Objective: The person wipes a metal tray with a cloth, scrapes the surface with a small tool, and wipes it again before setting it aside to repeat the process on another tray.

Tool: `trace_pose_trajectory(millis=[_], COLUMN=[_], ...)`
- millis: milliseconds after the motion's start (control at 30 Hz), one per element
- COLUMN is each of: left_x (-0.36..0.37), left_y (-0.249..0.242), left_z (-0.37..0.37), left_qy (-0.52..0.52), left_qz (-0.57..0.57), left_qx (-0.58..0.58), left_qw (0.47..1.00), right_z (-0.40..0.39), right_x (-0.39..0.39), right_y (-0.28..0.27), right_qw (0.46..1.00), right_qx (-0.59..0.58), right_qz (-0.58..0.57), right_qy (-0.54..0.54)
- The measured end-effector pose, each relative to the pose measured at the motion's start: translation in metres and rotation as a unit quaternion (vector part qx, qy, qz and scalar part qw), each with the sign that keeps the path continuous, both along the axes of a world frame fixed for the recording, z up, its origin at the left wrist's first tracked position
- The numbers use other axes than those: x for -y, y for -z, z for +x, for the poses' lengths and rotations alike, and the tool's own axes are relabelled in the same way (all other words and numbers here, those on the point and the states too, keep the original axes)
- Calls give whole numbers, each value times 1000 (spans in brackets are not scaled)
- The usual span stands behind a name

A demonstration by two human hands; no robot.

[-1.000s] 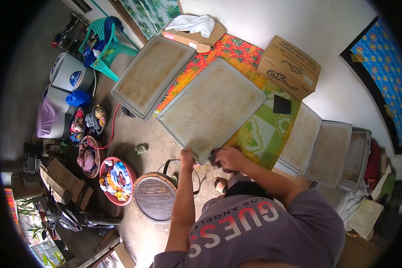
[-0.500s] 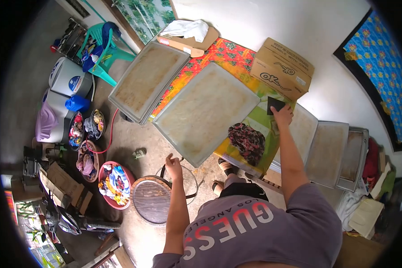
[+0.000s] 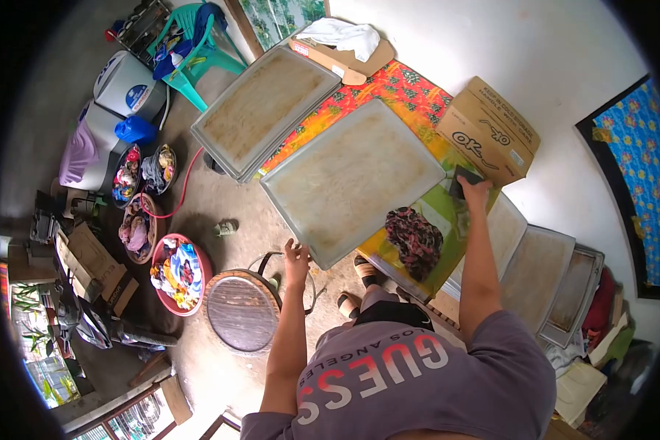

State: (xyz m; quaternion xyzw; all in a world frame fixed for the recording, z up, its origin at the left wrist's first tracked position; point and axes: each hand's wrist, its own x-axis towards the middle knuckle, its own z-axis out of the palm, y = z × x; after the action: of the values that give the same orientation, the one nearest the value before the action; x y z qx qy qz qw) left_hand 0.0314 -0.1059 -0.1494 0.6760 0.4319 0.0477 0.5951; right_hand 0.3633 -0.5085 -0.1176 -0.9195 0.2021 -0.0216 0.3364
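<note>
Tray [image 3: 356, 183] of dull grey metal, faintly browned across its face, lies slantwise on the table cover [image 3: 407, 92], one corner pointing down towards the person. Close by that corner I see the left hand [image 3: 296, 262] held up with its fingers loosely bent and a little apart; I can't tell whether a fingertip touches the rim. Over to the other side, the right arm reaches out, and the right hand [image 3: 475, 194] pinches a dark square piece [image 3: 465, 180] by its edge, fingers drawn in around it.

Between the two arms, beside the tray, a bunched pink-and-black cloth [image 3: 416, 242] sits on the green part of the cover. Just past the dark piece stands a cardboard box [image 3: 488, 132] marked OK, near the white wall. A stack of similar trays [image 3: 268, 110] lies to the left, and by its top corner there's a low open carton [image 3: 374, 64] with a white cloth [image 3: 341, 37] in it. More trays [image 3: 539, 271] are laid out on the right, beyond the right arm.

Down on the floor to the left are a round wooden stool [image 3: 242, 312], a red basin [image 3: 207, 275] full of mixed clothes [image 3: 180, 275] and, farther off, a green plastic chair [image 3: 198, 66].
</note>
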Motion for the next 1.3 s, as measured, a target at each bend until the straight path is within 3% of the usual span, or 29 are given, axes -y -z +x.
trace_pose_trajectory(millis=[167,267,367,400,500,533,667,767,800,867,900,933,1000,1100,1167,1200,1267,1300], left_x=[17,21,9,12,15,13,18,17,16,7,7,8,16,14,14,15,14,10], left_y=[-26,-15,45,33,15,21,9,20,21,79,82,85,23,-3,38,56,61,58], left_z=[19,21,9,12,13,13,19,16,16,3,5,3,14,21,11,8,7,8], left_qy=[16,5,37,27,10,14,25,5,1,24,36,27,8,28,25,25,33,36], left_qz=[-73,-63,38,7,-48,-42,14,-20,-30,79,133,76,-37,-67,27,72,57,53], left_qx=[-61,-36,8,3,-13,-17,-20,20,9,39,54,44,17,-59,23,63,30,15], left_qw=[995,997,999,1000,999,999,999,1000,1000,996,989,996,999,996,999,995,997,998], right_z=[18,26,18,7,12,23,-11,-20,-1,-5,-11,-31,-48,-21,-14,-31,-89,-83], right_x=[-59,-88,-112,-125,-126,-121,-145,-157,-149,-151,-152,-167,-177,-171,-169,-180,-209,-209], right_y=[-5,-27,-16,-15,-22,-30,-16,-23,-25,-20,-24,-20,-15,-15,-14,-15,-15,-16], right_qw=[977,975,968,943,926,945,902,907,927,922,919,888,888,914,920,901,853,871], right_qx=[127,30,2,23,65,56,105,95,107,110,111,119,158,128,124,153,203,179], right_qz=[-103,-172,-166,-215,-252,-236,-231,-232,-218,-220,-223,-252,-227,-213,-215,-212,-204,-206], right_qy=[-133,-136,-191,-252,-273,-219,-348,-338,-285,-299,-305,-366,-368,-321,-303,-347,-435,-408])
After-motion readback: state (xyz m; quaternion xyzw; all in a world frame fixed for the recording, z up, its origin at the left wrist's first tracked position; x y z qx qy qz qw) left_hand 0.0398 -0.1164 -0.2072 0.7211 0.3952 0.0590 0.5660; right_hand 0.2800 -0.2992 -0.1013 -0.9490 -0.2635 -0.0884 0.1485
